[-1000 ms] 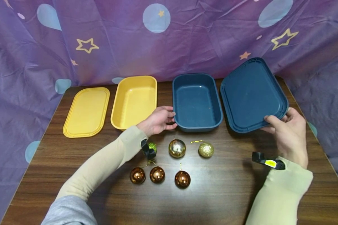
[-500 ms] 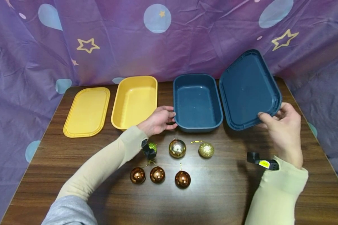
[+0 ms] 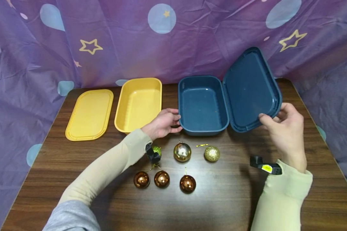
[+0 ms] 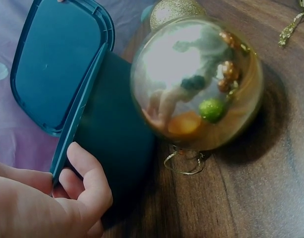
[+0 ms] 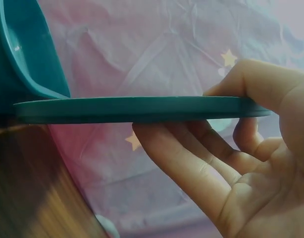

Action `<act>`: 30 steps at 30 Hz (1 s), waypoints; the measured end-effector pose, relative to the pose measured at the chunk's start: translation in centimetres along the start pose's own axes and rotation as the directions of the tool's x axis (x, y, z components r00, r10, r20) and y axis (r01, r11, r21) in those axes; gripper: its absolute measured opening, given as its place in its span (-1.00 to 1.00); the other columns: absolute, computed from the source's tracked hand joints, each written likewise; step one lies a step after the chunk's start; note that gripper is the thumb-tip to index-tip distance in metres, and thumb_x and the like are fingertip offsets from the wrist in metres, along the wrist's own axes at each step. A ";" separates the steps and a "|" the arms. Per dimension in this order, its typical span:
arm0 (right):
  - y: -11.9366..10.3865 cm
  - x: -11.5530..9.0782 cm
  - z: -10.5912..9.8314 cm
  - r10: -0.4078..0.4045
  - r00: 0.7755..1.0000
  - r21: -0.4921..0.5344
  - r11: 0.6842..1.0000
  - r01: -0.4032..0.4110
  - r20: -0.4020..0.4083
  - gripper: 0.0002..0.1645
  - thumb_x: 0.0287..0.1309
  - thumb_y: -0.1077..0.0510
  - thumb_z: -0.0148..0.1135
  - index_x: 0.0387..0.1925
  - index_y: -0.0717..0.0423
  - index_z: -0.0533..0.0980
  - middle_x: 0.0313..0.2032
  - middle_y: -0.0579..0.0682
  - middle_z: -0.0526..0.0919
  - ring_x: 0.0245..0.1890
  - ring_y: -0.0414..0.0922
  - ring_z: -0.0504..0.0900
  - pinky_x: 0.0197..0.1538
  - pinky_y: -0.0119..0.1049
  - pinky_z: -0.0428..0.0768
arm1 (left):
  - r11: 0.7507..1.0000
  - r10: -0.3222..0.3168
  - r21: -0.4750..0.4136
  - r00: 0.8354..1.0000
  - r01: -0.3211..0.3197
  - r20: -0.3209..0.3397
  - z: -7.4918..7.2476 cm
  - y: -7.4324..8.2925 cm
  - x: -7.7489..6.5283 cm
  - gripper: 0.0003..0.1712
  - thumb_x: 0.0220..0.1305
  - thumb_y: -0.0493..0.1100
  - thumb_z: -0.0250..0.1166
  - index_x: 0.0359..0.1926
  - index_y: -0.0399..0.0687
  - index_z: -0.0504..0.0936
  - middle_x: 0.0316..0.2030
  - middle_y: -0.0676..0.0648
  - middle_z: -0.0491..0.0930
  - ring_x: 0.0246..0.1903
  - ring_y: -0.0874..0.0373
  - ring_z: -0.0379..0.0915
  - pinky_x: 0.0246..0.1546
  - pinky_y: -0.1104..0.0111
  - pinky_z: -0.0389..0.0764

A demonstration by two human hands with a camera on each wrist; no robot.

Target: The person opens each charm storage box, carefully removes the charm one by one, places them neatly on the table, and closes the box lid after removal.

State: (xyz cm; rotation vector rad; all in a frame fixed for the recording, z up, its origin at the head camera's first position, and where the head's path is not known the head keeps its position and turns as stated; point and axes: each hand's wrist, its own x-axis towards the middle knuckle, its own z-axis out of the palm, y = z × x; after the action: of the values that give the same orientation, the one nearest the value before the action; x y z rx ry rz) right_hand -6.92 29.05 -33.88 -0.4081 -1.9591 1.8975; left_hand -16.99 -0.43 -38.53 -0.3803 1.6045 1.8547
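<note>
In the head view a blue box (image 3: 201, 106) stands uncovered at the back of the table. My left hand (image 3: 163, 123) holds its left side, the fingers (image 4: 82, 161) bent at the rim. My right hand (image 3: 289, 131) grips the blue lid (image 3: 250, 91) by its near right corner, thumb over one face and fingers behind. Tilted up steeply, the lid has its left edge beside the box's right rim; whether they touch I cannot tell. A shiny gold bauble (image 3: 182, 152) and a glittery gold bauble (image 3: 212, 154) lie in front of the box.
A yellow box (image 3: 138, 104) stands to the left, with its yellow lid (image 3: 89, 115) flat beside it. Brown baubles (image 3: 162, 179) lie nearer on the wooden table (image 3: 225, 205). A green bauble (image 3: 157, 150) is partly hidden by the left wrist camera. A purple curtain (image 3: 191, 38) hangs behind.
My right hand has moved left with the blue lid, raising its far side and bringing its left edge up to the blue box. The left hand has stayed at the box.
</note>
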 end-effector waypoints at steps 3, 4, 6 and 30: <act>-0.1 0.0 0.2 -0.028 1.000 -0.086 0.996 0.027 -0.001 -0.63 -0.08 0.51 0.25 -0.31 0.03 0.48 -0.51 -0.24 0.66 -0.57 -0.42 0.63 -0.55 -0.62 0.54 | 1.000 0.000 0.002 1.000 0.000 0.000 0.0 0.0 0.0 -0.49 0.41 -0.39 -0.03 0.33 -0.16 0.15 -0.28 -0.12 0.36 -0.40 0.16 0.32 -0.37 0.40 0.58; -0.1 0.0 0.3 -0.042 0.999 -0.121 0.992 0.041 -0.004 -0.63 -0.08 0.50 0.25 -0.32 0.00 0.48 -0.51 -0.26 0.66 -0.57 -0.43 0.61 -0.54 -0.63 0.53 | 1.000 0.001 0.002 1.000 -0.001 0.000 0.0 0.0 0.0 -0.49 0.40 -0.39 -0.03 0.33 -0.16 0.15 -0.28 -0.12 0.36 -0.40 0.17 0.32 -0.37 0.41 0.58; -0.2 0.0 0.5 -0.074 0.997 -0.182 0.981 0.071 -0.006 -0.63 -0.08 0.48 0.26 -0.33 -0.03 0.49 -0.52 -0.29 0.64 -0.57 -0.45 0.59 -0.53 -0.64 0.50 | 1.000 0.002 0.004 1.000 -0.002 0.001 0.0 0.0 0.0 -0.49 0.40 -0.40 -0.03 0.33 -0.16 0.15 -0.28 -0.12 0.36 -0.41 0.17 0.32 -0.38 0.41 0.58; -1.5 -1.6 3.0 -0.214 0.970 -0.470 0.848 0.244 0.118 -0.75 -0.01 0.33 0.32 -0.28 0.13 0.46 -0.45 -0.49 0.51 -0.40 -0.52 0.52 -0.31 -0.76 0.47 | 0.999 0.024 0.026 0.999 -0.025 0.022 0.0 -0.3 -0.1 -0.52 0.39 -0.40 -0.03 0.29 -0.17 0.17 -0.34 -0.10 0.34 -0.45 0.19 0.32 -0.42 0.43 0.57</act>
State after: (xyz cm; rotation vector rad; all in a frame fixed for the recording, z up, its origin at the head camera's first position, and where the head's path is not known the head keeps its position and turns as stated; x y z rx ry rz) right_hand -6.74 25.60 -32.58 -0.2322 -2.3986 1.2742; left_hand -16.71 -0.42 -38.71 -0.3292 1.6241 1.8481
